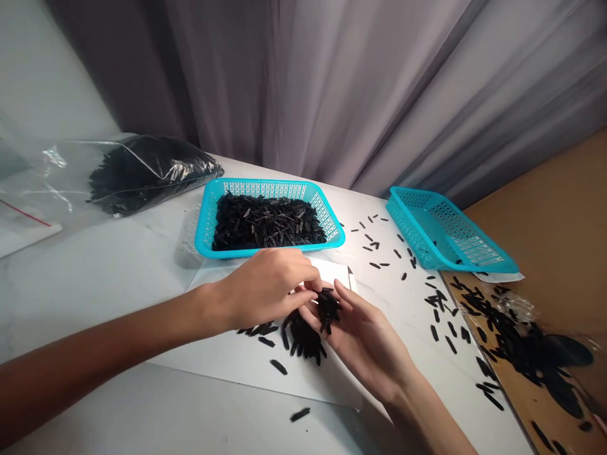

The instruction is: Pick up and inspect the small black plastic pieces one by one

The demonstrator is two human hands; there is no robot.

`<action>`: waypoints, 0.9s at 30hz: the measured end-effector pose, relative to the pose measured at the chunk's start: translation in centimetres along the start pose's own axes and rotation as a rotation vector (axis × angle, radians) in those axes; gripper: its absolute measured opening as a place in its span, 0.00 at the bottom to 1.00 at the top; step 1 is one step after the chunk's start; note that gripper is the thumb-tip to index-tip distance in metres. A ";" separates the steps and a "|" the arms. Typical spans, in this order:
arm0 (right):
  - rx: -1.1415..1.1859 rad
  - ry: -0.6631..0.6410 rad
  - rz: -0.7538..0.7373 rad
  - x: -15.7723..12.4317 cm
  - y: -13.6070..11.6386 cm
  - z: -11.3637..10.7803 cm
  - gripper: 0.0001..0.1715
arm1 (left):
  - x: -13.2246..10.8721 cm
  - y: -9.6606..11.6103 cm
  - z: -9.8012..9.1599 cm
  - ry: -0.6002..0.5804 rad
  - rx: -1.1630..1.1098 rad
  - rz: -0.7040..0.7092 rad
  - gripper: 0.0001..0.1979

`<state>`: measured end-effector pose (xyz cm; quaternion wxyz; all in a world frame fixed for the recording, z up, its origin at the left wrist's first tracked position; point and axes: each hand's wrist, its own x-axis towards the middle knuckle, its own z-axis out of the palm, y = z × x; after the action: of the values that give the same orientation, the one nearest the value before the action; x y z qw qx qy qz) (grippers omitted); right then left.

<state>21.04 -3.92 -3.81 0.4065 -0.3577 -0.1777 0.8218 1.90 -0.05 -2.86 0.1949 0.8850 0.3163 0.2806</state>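
My left hand (272, 281) reaches in from the left, its thumb and fingertips pinched together at a small black elongated piece over my other palm. My right hand (367, 335) is cupped, with a small bunch of black pieces (329, 309) lying in its fingers. Below the hands, a pile of the same pieces (303, 341) rests on a white sheet (227, 363), with a few loose ones around it. Just beyond them stands a turquoise basket (222, 254), filled with many similar black pieces. Their exact kind is too small to tell.
A clear plastic bag (156, 170) full of black pieces lies at the back left. A second turquoise basket (422, 237) sits tilted at the right. Black pieces are scattered across the white table (398, 303) and onto a brown board (474, 332). A grey curtain (303, 95) hangs behind.
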 end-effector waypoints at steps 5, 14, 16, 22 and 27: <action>-0.235 0.049 -0.111 -0.1 -0.1 0.0 0.10 | 0.1 0.0 -0.1 0.065 -0.027 -0.010 0.03; -0.340 0.103 -0.149 0.0 -0.3 0.2 0.12 | 0.2 -0.3 0.3 0.093 -0.049 -0.039 0.01; -0.358 0.117 -0.172 0.1 -0.2 0.0 0.11 | 0.3 -0.2 0.3 0.114 -0.086 -0.046 0.01; -0.417 0.138 -0.231 0.2 -0.2 -0.3 0.11 | 0.5 0.2 -0.1 0.179 -0.150 -0.063 0.04; -0.455 0.159 -0.243 0.2 -0.3 -0.6 0.11 | 0.5 0.2 0.0 0.195 -0.180 -0.022 0.05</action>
<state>21.55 -3.58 -4.11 0.4240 -0.4791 -0.3670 0.6752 2.30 0.14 -2.52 0.2449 0.8289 0.3171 0.3904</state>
